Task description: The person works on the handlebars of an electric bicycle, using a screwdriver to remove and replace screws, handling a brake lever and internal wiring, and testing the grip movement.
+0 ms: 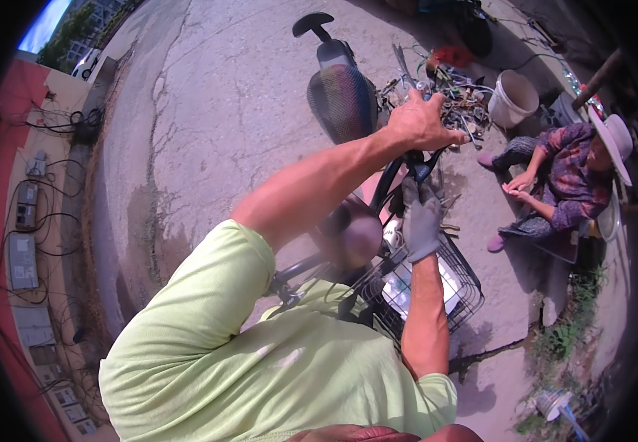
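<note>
My bare left hand (418,121) reaches over a two-wheeler's mesh-covered saddle area (337,103), near a pile of metal tools and parts (473,103); its fingers are apart and slightly bent. Just below it, my right hand (422,221), in a grey glove, has its fingers curled on a black bike part (420,169) by the frame. What lies under those fingers is partly hidden. A black wire basket (466,287) holding a white sheet sits beside my right forearm. A pinkish rounded shape (352,236) on the bike is blurred.
At right, a person (569,169) in a hat and patterned top sits low, hands together, beside a white bucket (510,99). A gutter with weeds (569,331) runs behind my right arm. Wall-mounted boxes and cables (24,261) line the left. Cracked pavement (201,81) surrounds the bike.
</note>
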Demonstrator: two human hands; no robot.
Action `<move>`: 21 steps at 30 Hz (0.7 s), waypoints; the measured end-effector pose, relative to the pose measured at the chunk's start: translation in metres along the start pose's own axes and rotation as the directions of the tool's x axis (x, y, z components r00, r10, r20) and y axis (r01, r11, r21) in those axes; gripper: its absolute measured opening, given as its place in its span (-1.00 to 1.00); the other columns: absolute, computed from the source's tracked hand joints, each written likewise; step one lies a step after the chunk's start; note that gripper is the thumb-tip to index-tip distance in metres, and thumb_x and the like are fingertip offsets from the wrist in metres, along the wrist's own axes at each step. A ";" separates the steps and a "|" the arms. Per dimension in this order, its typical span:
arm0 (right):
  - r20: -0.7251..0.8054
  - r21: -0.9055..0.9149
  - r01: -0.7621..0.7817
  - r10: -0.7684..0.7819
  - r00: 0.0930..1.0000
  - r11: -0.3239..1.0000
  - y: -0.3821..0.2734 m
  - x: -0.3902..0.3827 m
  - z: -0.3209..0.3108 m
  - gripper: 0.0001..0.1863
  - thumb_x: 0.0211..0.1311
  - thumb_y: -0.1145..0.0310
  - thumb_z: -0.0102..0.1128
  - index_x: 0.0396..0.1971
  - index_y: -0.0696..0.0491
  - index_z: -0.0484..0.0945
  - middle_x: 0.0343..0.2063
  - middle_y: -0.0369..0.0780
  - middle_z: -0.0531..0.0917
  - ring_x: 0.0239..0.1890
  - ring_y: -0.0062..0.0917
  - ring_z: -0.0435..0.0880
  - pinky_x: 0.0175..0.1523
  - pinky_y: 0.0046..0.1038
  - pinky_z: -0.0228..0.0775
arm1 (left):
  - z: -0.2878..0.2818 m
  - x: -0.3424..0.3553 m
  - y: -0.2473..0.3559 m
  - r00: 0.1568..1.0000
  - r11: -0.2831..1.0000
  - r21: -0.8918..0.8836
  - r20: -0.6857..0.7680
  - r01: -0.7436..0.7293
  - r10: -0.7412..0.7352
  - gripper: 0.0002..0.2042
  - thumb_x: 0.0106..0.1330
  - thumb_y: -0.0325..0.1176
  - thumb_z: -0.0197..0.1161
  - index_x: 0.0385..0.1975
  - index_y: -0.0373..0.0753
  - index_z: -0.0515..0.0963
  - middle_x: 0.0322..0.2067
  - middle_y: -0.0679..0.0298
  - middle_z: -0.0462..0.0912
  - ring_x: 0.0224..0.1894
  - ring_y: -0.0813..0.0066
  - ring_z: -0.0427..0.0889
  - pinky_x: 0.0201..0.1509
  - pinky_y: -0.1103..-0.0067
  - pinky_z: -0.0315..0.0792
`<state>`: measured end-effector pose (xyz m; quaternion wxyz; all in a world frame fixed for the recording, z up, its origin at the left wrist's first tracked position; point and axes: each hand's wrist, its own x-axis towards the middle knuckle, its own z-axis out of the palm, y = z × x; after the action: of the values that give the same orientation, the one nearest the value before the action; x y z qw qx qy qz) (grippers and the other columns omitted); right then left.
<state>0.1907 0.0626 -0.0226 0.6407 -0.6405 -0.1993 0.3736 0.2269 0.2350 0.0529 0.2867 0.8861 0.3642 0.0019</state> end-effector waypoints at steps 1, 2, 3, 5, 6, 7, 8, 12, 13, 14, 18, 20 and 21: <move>-0.008 0.071 -0.049 0.050 0.999 0.996 -0.002 -0.002 0.002 -0.62 0.62 0.13 0.27 -0.35 0.13 0.62 -0.53 -0.34 0.64 -0.53 -0.66 0.50 -0.35 -0.50 0.33 | 0.001 0.000 0.000 1.000 1.000 0.010 0.003 -0.001 0.001 0.00 0.12 0.37 0.49 0.50 -0.14 0.38 0.35 -0.29 0.36 0.32 -0.24 0.59 0.41 0.15 0.49; -0.010 0.071 -0.053 0.054 0.998 0.996 0.000 -0.003 0.004 -0.62 0.62 0.13 0.27 -0.35 0.13 0.62 -0.53 -0.34 0.64 -0.53 -0.66 0.50 -0.35 -0.50 0.33 | 0.002 0.000 -0.001 1.000 1.000 0.009 0.007 -0.001 0.000 0.00 0.12 0.37 0.49 0.50 -0.14 0.38 0.35 -0.29 0.36 0.32 -0.24 0.59 0.41 0.15 0.49; -0.036 0.103 -0.069 0.073 0.997 0.992 0.002 -0.004 0.006 -0.63 0.61 0.12 0.28 -0.34 0.12 0.63 -0.53 -0.34 0.64 -0.52 -0.65 0.53 -0.34 -0.49 0.34 | 0.003 0.001 -0.002 1.000 1.000 0.000 -0.005 -0.011 0.011 0.00 0.13 0.36 0.48 0.50 -0.14 0.38 0.34 -0.29 0.37 0.32 -0.24 0.59 0.41 0.15 0.49; -0.057 0.132 -0.087 0.095 0.994 0.987 0.008 -0.005 0.007 -0.63 0.60 0.11 0.28 -0.32 0.11 0.64 -0.53 -0.34 0.65 -0.51 -0.63 0.55 -0.33 -0.49 0.36 | 0.002 0.001 -0.002 1.000 1.000 -0.024 -0.018 -0.017 0.017 -0.03 0.16 0.34 0.46 0.49 -0.15 0.40 0.36 -0.32 0.36 0.33 -0.25 0.58 0.42 0.15 0.48; -0.018 0.254 -0.086 0.094 0.995 0.963 0.019 -0.005 0.006 -0.65 0.62 0.11 0.26 -0.27 0.11 0.65 -0.50 -0.32 0.67 -0.48 -0.62 0.59 -0.31 -0.49 0.40 | 0.004 0.001 -0.002 1.000 1.000 -0.026 -0.017 -0.014 0.013 -0.03 0.16 0.34 0.46 0.49 -0.15 0.40 0.36 -0.32 0.36 0.33 -0.25 0.58 0.42 0.15 0.48; 0.025 0.372 -0.087 0.083 0.996 0.924 0.025 -0.004 0.004 -0.66 0.63 0.12 0.24 -0.23 0.12 0.66 -0.47 -0.31 0.69 -0.45 -0.60 0.63 -0.29 -0.49 0.43 | 0.002 0.001 -0.003 1.000 0.999 -0.038 -0.018 -0.006 0.005 -0.04 0.16 0.33 0.46 0.49 -0.15 0.41 0.37 -0.31 0.35 0.34 -0.26 0.57 0.43 0.15 0.48; 0.033 0.370 -0.088 0.081 0.996 0.925 0.029 -0.003 0.001 -0.66 0.63 0.12 0.24 -0.23 0.12 0.66 -0.47 -0.31 0.69 -0.45 -0.60 0.63 -0.29 -0.49 0.43 | 0.001 0.001 -0.004 1.000 0.999 -0.050 -0.019 0.002 -0.003 -0.05 0.17 0.33 0.46 0.48 -0.14 0.41 0.38 -0.31 0.35 0.34 -0.26 0.56 0.43 0.15 0.47; 0.228 0.447 -0.088 -0.019 0.973 0.890 0.036 0.004 -0.022 -0.65 0.69 0.13 0.11 -0.09 0.15 0.64 -0.34 -0.24 0.71 -0.34 -0.56 0.69 -0.20 -0.51 0.50 | 0.002 0.001 -0.003 0.999 0.999 -0.050 -0.039 -0.008 0.006 -0.08 0.21 0.31 0.46 0.52 -0.08 0.41 0.35 -0.30 0.39 0.34 -0.24 0.58 0.42 0.18 0.50; 0.314 0.482 -0.148 -0.013 0.949 0.863 0.032 0.008 -0.024 -0.66 0.70 0.13 0.10 -0.07 0.14 0.63 -0.33 -0.24 0.71 -0.33 -0.54 0.69 -0.21 -0.49 0.50 | 0.001 0.001 -0.002 0.999 0.999 -0.046 -0.049 -0.014 0.012 -0.09 0.22 0.30 0.46 0.51 -0.08 0.42 0.35 -0.30 0.39 0.33 -0.24 0.58 0.43 0.18 0.49; 0.397 0.511 -0.211 -0.012 0.918 0.833 0.030 0.012 -0.028 -0.66 0.70 0.13 0.10 -0.05 0.14 0.62 -0.33 -0.23 0.70 -0.33 -0.52 0.70 -0.21 -0.48 0.50 | 0.002 0.000 -0.002 0.999 0.999 -0.047 -0.045 -0.012 0.010 -0.09 0.22 0.30 0.46 0.51 -0.08 0.42 0.35 -0.30 0.39 0.33 -0.24 0.58 0.43 0.18 0.49; 0.577 0.650 -0.363 -0.123 0.808 0.667 0.055 0.034 -0.033 -0.66 0.61 0.09 0.22 -0.04 0.10 0.65 -0.34 -0.24 0.72 -0.27 -0.37 0.72 -0.17 -0.29 0.53 | 0.002 0.001 0.000 1.000 0.997 -0.083 -0.025 -0.006 0.004 -0.11 0.21 0.28 0.47 0.50 -0.07 0.44 0.33 -0.29 0.40 0.33 -0.23 0.58 0.43 0.19 0.49; 0.599 0.656 -0.389 -0.133 0.789 0.648 0.072 0.041 -0.028 -0.61 0.54 0.05 0.30 -0.02 0.11 0.71 -0.38 -0.26 0.70 -0.28 -0.38 0.66 -0.15 -0.25 0.48 | 0.002 0.002 -0.003 1.000 0.996 -0.089 -0.030 -0.003 0.000 -0.11 0.20 0.27 0.47 0.49 -0.07 0.45 0.33 -0.29 0.40 0.33 -0.23 0.58 0.43 0.19 0.49; 0.553 0.729 -0.360 -0.191 0.811 0.582 0.082 0.041 -0.023 -0.59 0.53 0.05 0.31 -0.01 0.15 0.68 -0.39 -0.23 0.68 -0.30 -0.37 0.65 -0.14 -0.27 0.49 | 0.003 0.003 -0.003 0.999 0.996 -0.088 -0.032 -0.010 0.007 -0.11 0.20 0.27 0.47 0.49 -0.07 0.45 0.33 -0.28 0.40 0.33 -0.22 0.58 0.43 0.19 0.49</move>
<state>0.2158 0.0690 -0.1132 0.7472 -0.1412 -0.1592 0.6296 0.2277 0.2369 0.0489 0.3196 0.8740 0.3645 0.0334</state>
